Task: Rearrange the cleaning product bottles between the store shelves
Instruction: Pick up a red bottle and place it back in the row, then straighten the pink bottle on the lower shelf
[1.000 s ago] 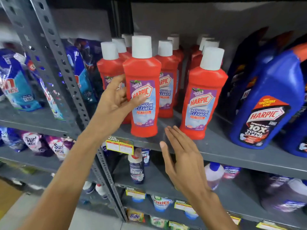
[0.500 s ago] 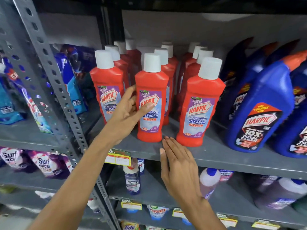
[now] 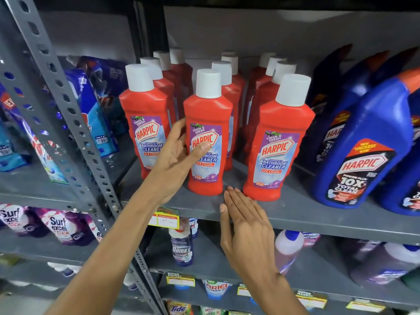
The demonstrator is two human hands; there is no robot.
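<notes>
We're in a shop, in the cleaning-products aisle. Grey slotted-steel shelving (image 3: 75, 123) carries rows of identical red Harpic bathroom cleaner bottles (image 3: 208, 137) standing front to back, with big blue Harpic toilet cleaner bottles (image 3: 361, 155) beside them. Printed price tags (image 3: 167, 220) hang on the shelf edges, and more tags reading "Super Market" (image 3: 180, 279) line the tier below. Surf Excel pouches (image 3: 60, 226), a Domex bottle (image 3: 181, 248), and Ariel (image 3: 216, 289) and Tide packs (image 3: 178, 309) fill the neighbouring shelves.

Left hand (image 3: 175, 160) grips middle red bottle (image 3: 208, 142); right hand (image 3: 246, 226) flat at shelf (image 3: 318, 214) edge.
</notes>
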